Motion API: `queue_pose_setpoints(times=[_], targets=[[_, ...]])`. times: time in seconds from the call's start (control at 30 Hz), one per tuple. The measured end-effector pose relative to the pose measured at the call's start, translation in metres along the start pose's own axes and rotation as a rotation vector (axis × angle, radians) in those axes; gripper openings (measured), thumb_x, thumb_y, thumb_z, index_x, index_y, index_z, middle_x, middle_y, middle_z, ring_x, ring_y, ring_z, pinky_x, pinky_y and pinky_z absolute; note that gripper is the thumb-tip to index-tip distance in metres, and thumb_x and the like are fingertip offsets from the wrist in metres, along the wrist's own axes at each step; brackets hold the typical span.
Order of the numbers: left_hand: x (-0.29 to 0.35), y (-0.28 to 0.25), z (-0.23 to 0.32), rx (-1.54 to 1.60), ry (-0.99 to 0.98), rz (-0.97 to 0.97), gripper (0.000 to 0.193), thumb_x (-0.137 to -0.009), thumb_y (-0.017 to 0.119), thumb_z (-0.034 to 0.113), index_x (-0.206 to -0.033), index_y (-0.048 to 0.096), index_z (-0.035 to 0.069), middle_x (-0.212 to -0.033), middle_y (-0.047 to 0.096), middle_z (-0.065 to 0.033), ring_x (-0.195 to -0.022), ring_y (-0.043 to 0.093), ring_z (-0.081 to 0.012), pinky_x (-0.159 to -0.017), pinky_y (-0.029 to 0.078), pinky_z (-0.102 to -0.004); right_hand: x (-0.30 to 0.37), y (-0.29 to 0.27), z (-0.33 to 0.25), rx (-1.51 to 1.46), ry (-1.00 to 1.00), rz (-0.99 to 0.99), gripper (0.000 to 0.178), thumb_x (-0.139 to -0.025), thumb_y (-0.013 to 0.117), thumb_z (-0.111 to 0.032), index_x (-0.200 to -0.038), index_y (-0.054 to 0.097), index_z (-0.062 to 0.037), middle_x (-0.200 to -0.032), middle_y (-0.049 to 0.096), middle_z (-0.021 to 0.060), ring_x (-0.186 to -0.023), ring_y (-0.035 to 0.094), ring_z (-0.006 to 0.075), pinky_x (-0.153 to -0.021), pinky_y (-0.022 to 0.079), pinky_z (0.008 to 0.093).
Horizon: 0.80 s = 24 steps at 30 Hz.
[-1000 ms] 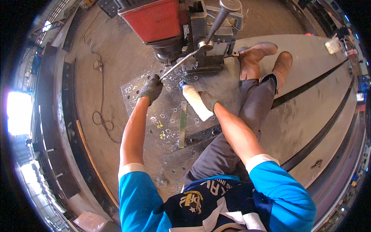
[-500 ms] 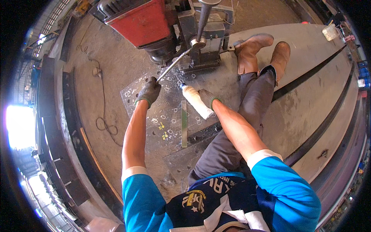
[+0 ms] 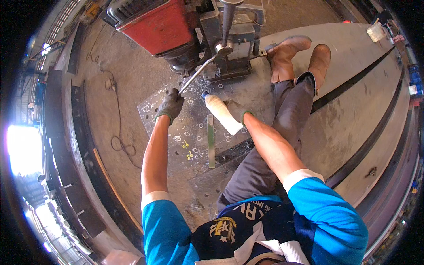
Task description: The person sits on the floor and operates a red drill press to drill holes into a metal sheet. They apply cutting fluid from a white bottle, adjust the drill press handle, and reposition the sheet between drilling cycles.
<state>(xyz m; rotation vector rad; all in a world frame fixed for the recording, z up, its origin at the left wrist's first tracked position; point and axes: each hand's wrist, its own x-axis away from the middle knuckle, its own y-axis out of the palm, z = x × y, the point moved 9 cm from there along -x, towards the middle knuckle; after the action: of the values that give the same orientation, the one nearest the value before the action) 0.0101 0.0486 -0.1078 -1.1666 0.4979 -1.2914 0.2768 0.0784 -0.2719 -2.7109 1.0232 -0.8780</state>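
My left hand [image 3: 170,106], in a dark grey glove, is closed around the end of a metal feed lever [image 3: 198,74]. The lever slants up to the hub [image 3: 224,48] of a drilling machine with a red housing [image 3: 158,30]. In my right hand [image 3: 237,109], also gloved, lies a whitish squeeze bottle [image 3: 223,115], tilted with its blue tip toward the machine's lower end. Beneath both hands is a dark steel plate [image 3: 198,99] with holes and chalk circles. The point where the drill meets the plate is hard to make out.
A flat metal strip [image 3: 211,141] lies on the plate between my forearms. My boots [image 3: 288,55] rest to the right of the machine, on large steel sheets [image 3: 349,119] with dark gaps. A thin cable [image 3: 118,110] runs along the floor at left. A whitish container [image 3: 376,32] stands far right.
The bottle's tip has shifted slightly left and up, with my right hand still around it. My left hand stays on the lever, which looks nearly unmoved. The whole view has shifted a little.
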Motion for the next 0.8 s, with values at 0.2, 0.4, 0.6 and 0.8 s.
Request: queue_pose_setpoints(times=[0.2, 0.4, 0.6, 0.8], targets=[[-0.005, 0.005, -0.003, 0.018, 0.022, 0.002, 0.031, -0.100, 0.065, 0.026, -0.121, 0.058, 0.005, -0.107, 0.072, -0.0306, -0.106, 0.070, -0.0516, -0.087, 0.054, -0.0568, 0.001, 0.003, -0.025, 0.236, -0.277, 0.016, 0.048, -0.100, 0.068, -0.039, -0.129, 0.073, -0.0018, -0.122, 0.078, 0.0185, -0.108, 0.075, 0.0302, -0.091, 0.056, 0.0450], [-0.009, 0.014, -0.015, 0.042, -0.037, -0.033, 0.031, -0.100, 0.066, 0.026, -0.121, 0.057, 0.005, -0.107, 0.072, -0.0304, -0.105, 0.070, -0.0519, -0.086, 0.054, -0.0567, -0.024, 0.008, 0.033, 0.244, 0.079, -0.024, 0.047, -0.099, 0.066, -0.033, -0.129, 0.070, 0.0023, -0.128, 0.074, 0.0252, -0.117, 0.073, 0.0379, -0.097, 0.056, 0.0469], [-0.015, 0.018, -0.017, -0.010, 0.050, 0.007, 0.031, -0.100, 0.067, 0.027, -0.119, 0.056, 0.006, -0.106, 0.072, -0.0307, -0.104, 0.070, -0.0526, -0.085, 0.054, -0.0578, -0.042, 0.003, 0.056, 0.357, -0.019, 0.134, 0.040, -0.104, 0.053, -0.026, -0.123, 0.072, 0.0025, -0.126, 0.073, 0.0283, -0.116, 0.073, 0.0388, -0.094, 0.056, 0.0504], [-0.018, 0.021, -0.019, -0.033, 0.072, 0.015, 0.029, -0.100, 0.066, 0.027, -0.118, 0.055, 0.006, -0.106, 0.071, -0.0313, -0.105, 0.069, -0.0541, -0.086, 0.054, -0.0580, 0.001, -0.010, 0.004, 0.321, 0.099, 0.069, 0.038, -0.102, 0.054, -0.024, -0.119, 0.074, 0.0034, -0.122, 0.074, 0.0290, -0.111, 0.075, 0.0391, -0.089, 0.057, 0.0509]])
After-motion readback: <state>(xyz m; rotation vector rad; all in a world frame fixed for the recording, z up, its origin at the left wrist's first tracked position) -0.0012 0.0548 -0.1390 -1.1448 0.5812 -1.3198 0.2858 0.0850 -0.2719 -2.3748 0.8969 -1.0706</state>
